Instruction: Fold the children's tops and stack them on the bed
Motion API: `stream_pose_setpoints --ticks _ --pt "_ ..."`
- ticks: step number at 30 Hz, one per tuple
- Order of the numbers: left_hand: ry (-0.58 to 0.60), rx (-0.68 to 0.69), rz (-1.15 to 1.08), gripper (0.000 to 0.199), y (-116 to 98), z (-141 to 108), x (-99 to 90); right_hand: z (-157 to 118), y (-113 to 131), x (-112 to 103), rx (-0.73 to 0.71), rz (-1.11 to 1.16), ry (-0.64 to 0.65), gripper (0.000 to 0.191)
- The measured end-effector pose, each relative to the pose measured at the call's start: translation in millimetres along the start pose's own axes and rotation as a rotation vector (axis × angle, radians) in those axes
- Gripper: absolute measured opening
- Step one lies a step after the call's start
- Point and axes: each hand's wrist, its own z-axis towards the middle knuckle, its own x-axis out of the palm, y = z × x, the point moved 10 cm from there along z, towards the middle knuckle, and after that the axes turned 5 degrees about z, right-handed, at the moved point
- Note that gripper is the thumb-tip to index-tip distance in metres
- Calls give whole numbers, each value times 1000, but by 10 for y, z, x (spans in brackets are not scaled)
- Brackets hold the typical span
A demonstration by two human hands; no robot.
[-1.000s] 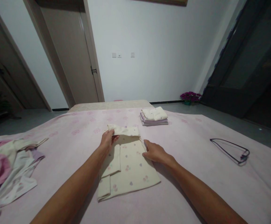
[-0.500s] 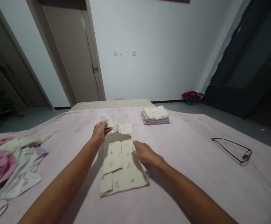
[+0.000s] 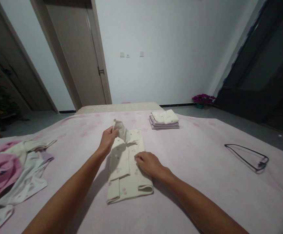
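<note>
A cream long-sleeved shirt (image 3: 123, 169) printed with small hearts and cherries lies partly folded on the pink bed cover. One sleeve is laid down along its left half. At the far end, my left hand (image 3: 107, 140) pinches a lifted corner of the cloth, which looks like part of the other sleeve. My right hand (image 3: 148, 163) is closed at the shirt's right side, its fingertips on the edge that is turned inward. Whether cloth is caught between those fingertips is partly hidden, but they press on the fold.
Behind the shirt stands a neat stack of folded clothes (image 3: 164, 119), cream over lilac. Loose pink, white and cream clothes (image 3: 17, 172) are heaped at the left. A black triangular frame (image 3: 247, 157) lies at the right. The pink flowered cover (image 3: 192, 188) spreads underneath.
The shirt's right side has been turned inward, making a narrow fold. My left hand has raised the far corner and moved slightly right; my right hand has shifted a little inward.
</note>
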Motion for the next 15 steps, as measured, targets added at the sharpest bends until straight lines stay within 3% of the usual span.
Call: stream_pose_setpoints --ticks 4,7,11,15 --pt "129 288 412 19 -273 -339 227 363 -499 -362 133 485 -242 28" --pt "257 463 657 28 -367 -676 470 693 -721 -460 169 637 -272 36" --pt "449 543 899 37 -231 -1028 759 1031 -765 -433 174 724 -236 35" --pt "577 560 1051 40 -23 -1211 935 1240 -718 -277 125 754 -162 26"
